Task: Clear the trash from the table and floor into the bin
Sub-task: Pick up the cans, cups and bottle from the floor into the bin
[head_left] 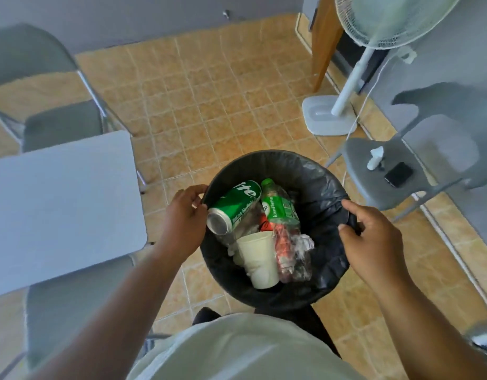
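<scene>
The bin [278, 160], lined with a black bag, sits in the middle of the view between both hands, above the tiled floor [209, 100]. Its base is hidden, so I cannot tell whether it stands on the floor or is lifted. The near rim is cut off by the person's pale shirt [250, 349].

The left hand [186, 215] grips the left rim, fingers curled over the edge; their tips are out of sight inside the bag. The right hand [373, 242] holds the right rim, thumb and forefinger pinching a gathered fold of the bag there.

Inside lie a green can [234, 207] on its side against the left wall, a green-labelled bottle [280, 208] just beside it, and a white cup [260, 259] tilted with its mouth up. Crumpled clear plastic [301, 246] touches the cup's right side, with something red and orange under it that is too creased to name. Whatever lies deeper is covered.

A grey table [64, 198] fills the left, cut off by the frame edge, with a chair [61, 124] behind it. On the right, another chair [357, 163] carries a dark flat thing [398, 174] and a small white object [375, 157], both blurred. A fan [346, 78] stands behind, its head partly out of frame.
</scene>
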`<state>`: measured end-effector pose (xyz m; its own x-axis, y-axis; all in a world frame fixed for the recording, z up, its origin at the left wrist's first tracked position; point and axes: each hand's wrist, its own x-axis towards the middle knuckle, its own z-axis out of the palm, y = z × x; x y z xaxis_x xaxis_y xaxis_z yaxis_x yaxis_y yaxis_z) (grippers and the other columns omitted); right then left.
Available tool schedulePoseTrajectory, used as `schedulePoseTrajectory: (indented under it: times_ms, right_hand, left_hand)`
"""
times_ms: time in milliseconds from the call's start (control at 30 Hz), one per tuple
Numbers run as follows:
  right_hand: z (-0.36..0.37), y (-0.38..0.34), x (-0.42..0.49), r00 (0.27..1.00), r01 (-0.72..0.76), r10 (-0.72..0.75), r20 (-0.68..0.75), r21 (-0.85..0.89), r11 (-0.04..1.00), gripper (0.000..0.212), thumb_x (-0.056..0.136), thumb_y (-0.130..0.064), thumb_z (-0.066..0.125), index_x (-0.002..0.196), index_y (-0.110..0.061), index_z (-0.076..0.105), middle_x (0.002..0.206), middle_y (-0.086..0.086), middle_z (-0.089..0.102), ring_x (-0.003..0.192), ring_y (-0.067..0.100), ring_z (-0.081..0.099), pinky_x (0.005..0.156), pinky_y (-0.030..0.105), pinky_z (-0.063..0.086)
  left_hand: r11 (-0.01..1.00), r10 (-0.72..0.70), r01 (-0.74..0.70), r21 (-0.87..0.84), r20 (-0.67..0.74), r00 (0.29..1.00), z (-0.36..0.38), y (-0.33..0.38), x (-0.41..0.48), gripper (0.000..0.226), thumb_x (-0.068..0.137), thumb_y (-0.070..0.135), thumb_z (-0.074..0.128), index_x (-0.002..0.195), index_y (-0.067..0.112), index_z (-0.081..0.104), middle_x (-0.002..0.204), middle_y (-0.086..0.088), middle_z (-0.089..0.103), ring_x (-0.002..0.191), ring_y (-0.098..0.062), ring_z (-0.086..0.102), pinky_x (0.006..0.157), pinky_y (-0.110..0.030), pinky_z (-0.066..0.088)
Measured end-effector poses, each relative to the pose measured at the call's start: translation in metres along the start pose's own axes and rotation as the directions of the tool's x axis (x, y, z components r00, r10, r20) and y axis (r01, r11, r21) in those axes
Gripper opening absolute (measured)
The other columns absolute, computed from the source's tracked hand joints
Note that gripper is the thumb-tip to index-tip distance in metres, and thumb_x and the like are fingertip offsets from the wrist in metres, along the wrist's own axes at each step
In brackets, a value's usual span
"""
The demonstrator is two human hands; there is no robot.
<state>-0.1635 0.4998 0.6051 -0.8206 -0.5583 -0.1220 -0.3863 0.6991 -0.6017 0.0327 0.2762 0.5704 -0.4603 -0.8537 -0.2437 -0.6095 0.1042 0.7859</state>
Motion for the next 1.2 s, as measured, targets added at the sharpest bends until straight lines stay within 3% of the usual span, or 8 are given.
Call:
schedulePoseTrajectory:
  times_ms: [100, 267, 500, 633, 733, 933, 1067, 1200]
  right_hand:
    - [0.009, -0.013, 0.057, 0.989, 0.108, -0.107, 0.103, -0.002, 0.994, 0.044, 0.089, -0.01, 0.061, 0.132, -0.02, 0.058, 0.117, 0.005, 0.062, 0.084, 0.013, 0.05, 0.077, 0.024, 0.035]
    - [0.041, -0.052, 0.134, 0.92, 0.293, -0.278, 0.276, -0.013, 0.956, 0.047, 0.088, -0.01, 0.063, 0.133, -0.022, 0.056, 0.126, 0.004, 0.06, 0.097, 0.021, 0.058, 0.083, 0.022, 0.036]
    - [0.118, -0.109, 0.192, 0.815, 0.417, -0.383, 0.435, 0.019, 0.909, 0.05, 0.088, -0.009, 0.063, 0.135, -0.022, 0.053, 0.121, 0.005, 0.062, 0.073, 0.006, 0.048, 0.069, 0.02, 0.035]
    - [0.174, -0.126, 0.211, 0.819, 0.369, -0.318, 0.477, -0.015, 0.929, 0.056, 0.089, -0.006, 0.061, 0.141, -0.021, 0.046, 0.135, 0.004, 0.055, 0.113, 0.021, 0.058, 0.087, 0.021, 0.038]
    - [0.218, -0.131, 0.226, 0.835, 0.304, -0.235, 0.499, -0.061, 0.951, 0.06, 0.09, -0.007, 0.06, 0.145, -0.019, 0.039, 0.14, 0.005, 0.051, 0.122, 0.024, 0.054, 0.093, 0.022, 0.036]
    - [0.32, -0.113, 0.278, 0.83, 0.285, -0.162, 0.533, -0.157, 0.946, 0.057, 0.091, -0.01, 0.058, 0.145, -0.017, 0.041, 0.129, 0.008, 0.055, 0.095, 0.023, 0.057, 0.079, 0.024, 0.037]
    - [0.388, -0.094, 0.318, 0.812, 0.3, -0.151, 0.563, -0.181, 0.937, 0.058, 0.09, -0.009, 0.058, 0.145, -0.017, 0.041, 0.127, 0.007, 0.054, 0.078, 0.013, 0.051, 0.073, 0.022, 0.036]
    - [0.458, -0.068, 0.356, 0.796, 0.311, -0.156, 0.585, -0.174, 0.934, 0.059, 0.091, -0.009, 0.058, 0.146, -0.019, 0.039, 0.132, 0.006, 0.051, 0.088, 0.021, 0.06, 0.075, 0.024, 0.039]
  left_hand:
    - [0.994, -0.093, 0.099, 0.038, -0.122, 0.988, -0.002, 0.003, 0.015, 0.035, 0.093, 0.01, 0.047, 0.122, 0.025, 0.059, 0.108, -0.002, 0.058, 0.095, -0.02, 0.059, 0.075, -0.029, 0.047]
    - [0.972, -0.23, 0.234, -0.023, -0.294, 0.928, -0.014, -0.013, 0.037, 0.035, 0.092, 0.01, 0.048, 0.119, 0.03, 0.059, 0.106, 0.001, 0.059, 0.093, -0.022, 0.061, 0.08, -0.04, 0.054]
    - [0.928, -0.363, 0.365, -0.069, -0.378, 0.852, -0.04, -0.063, 0.071, 0.035, 0.091, 0.008, 0.049, 0.121, 0.025, 0.059, 0.103, -0.002, 0.057, 0.089, -0.019, 0.058, 0.078, -0.032, 0.045]
    - [0.913, -0.399, 0.403, -0.06, -0.337, 0.853, -0.049, -0.105, 0.11, 0.036, 0.092, 0.007, 0.049, 0.123, 0.023, 0.057, 0.102, 0.0, 0.055, 0.08, -0.006, 0.051, 0.073, -0.024, 0.036]
    - [0.894, -0.444, 0.439, -0.086, -0.288, 0.848, -0.049, -0.139, 0.142, 0.036, 0.093, 0.009, 0.048, 0.125, 0.024, 0.055, 0.103, 0.001, 0.054, 0.08, 0.001, 0.051, 0.074, -0.025, 0.038]
    - [0.848, -0.524, 0.524, -0.073, -0.257, 0.812, -0.014, -0.207, 0.218, 0.037, 0.095, 0.011, 0.044, 0.129, 0.025, 0.052, 0.11, -0.001, 0.051, 0.09, -0.016, 0.052, 0.077, -0.028, 0.04]
    - [0.841, -0.535, 0.535, -0.076, -0.265, 0.802, 0.019, -0.258, 0.265, 0.038, 0.095, 0.01, 0.045, 0.131, 0.022, 0.05, 0.115, -0.003, 0.05, 0.092, -0.013, 0.049, 0.083, -0.028, 0.042]
    - [0.828, -0.547, 0.557, -0.058, -0.299, 0.782, 0.057, -0.314, 0.308, 0.039, 0.095, 0.012, 0.046, 0.131, 0.024, 0.049, 0.115, -0.004, 0.052, 0.092, -0.014, 0.05, 0.084, -0.033, 0.048]
